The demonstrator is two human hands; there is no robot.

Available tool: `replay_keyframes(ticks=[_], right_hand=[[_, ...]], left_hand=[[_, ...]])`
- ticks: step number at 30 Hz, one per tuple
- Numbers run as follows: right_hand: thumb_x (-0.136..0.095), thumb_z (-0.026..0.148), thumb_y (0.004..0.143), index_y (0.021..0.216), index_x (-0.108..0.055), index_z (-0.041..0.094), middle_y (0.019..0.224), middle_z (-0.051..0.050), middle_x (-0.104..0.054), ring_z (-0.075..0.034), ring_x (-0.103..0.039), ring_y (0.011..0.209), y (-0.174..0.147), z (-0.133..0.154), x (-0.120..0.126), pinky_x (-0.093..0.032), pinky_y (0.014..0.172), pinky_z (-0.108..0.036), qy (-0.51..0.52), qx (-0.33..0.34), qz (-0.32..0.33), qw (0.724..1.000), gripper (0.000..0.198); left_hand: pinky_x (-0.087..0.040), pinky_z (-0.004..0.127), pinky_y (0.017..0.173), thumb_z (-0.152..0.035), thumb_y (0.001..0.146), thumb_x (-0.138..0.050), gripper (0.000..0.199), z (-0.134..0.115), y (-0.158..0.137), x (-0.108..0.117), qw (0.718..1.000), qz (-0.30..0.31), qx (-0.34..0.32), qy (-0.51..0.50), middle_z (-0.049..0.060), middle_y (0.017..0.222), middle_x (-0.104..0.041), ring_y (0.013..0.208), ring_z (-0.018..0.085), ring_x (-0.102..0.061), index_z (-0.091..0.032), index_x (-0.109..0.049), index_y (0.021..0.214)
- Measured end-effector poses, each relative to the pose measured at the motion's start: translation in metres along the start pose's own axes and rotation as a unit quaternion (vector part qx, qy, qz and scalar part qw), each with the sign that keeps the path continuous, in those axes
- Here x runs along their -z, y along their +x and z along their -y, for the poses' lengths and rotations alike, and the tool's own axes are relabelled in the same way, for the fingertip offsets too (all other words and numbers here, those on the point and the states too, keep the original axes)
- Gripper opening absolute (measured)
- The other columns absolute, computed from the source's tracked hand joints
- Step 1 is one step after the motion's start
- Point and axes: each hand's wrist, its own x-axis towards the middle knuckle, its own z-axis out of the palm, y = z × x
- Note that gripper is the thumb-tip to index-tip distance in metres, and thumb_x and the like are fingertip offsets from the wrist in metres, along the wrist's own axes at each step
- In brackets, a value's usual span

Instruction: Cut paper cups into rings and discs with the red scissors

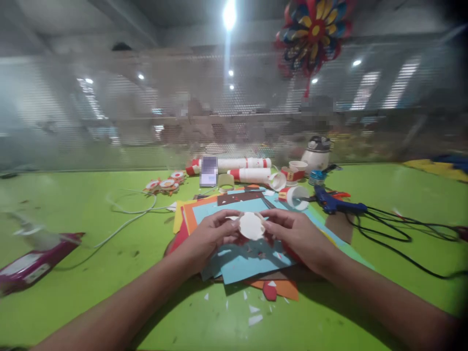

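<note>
Between my two hands is a small round white paper piece (pixel 252 226) with a scalloped edge. The fingers and thumb of my left hand (pixel 218 230) pinch its left side. On its right side, the thumb and fingers of my right hand (pixel 287 232) grip it too. Beneath both hands lies a stack of coloured paper, with a light blue sheet (pixel 248 270) on top and orange and yellow sheets showing at the edges. Small white paper scraps (pixel 255 319) and a red scrap (pixel 269 291) lie on the near side.
A blue glue gun (pixel 334 201) with a black cord lies to the right. Beyond the paper are stacked paper cups (pixel 252 175), a phone (pixel 208 173), a tape roll (pixel 226 183) and a white jug (pixel 316 153). Round cup-bottom pieces (pixel 167 185) and a purple packet (pixel 40 261) lie left.
</note>
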Motion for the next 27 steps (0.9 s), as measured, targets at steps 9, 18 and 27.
replay_keyframes(ticks=[9,18,27], right_hand=[[-0.073,0.044,0.074,0.109,-0.066,0.015,0.075,-0.003,-0.067,-0.014,-0.054,0.062,0.007,-0.017,-0.001,-0.043,0.060,-0.029,0.033,-0.022,0.002,0.999,0.045],[-0.071,0.043,0.077,0.107,-0.068,0.018,0.071,-0.002,-0.066,-0.015,-0.056,0.061,0.007,-0.024,0.000,-0.044,0.057,-0.028,0.035,-0.019,0.009,0.999,0.039],[-0.069,0.046,0.077,0.105,-0.067,0.016,0.072,-0.002,-0.065,-0.014,-0.056,0.062,0.004,-0.015,-0.003,-0.043,0.058,-0.027,0.037,-0.010,0.012,0.999,0.041]], left_hand=[[-0.048,0.033,0.073,-0.032,0.069,-0.077,0.048,0.006,0.002,0.001,0.999,0.003,-0.027,0.035,0.010,0.094,-0.067,0.077,0.016,-0.062,-0.014,-0.062,0.112],[-0.048,0.035,0.071,-0.029,0.064,-0.078,0.062,0.015,0.006,0.002,0.970,-0.021,-0.105,0.220,0.010,0.091,-0.065,0.080,0.020,-0.061,-0.013,-0.055,0.120],[-0.049,0.037,0.078,-0.037,0.073,-0.071,0.048,0.005,-0.002,-0.003,0.937,-0.038,-0.130,0.322,0.014,0.106,-0.063,0.092,0.023,-0.060,-0.013,-0.057,0.112]])
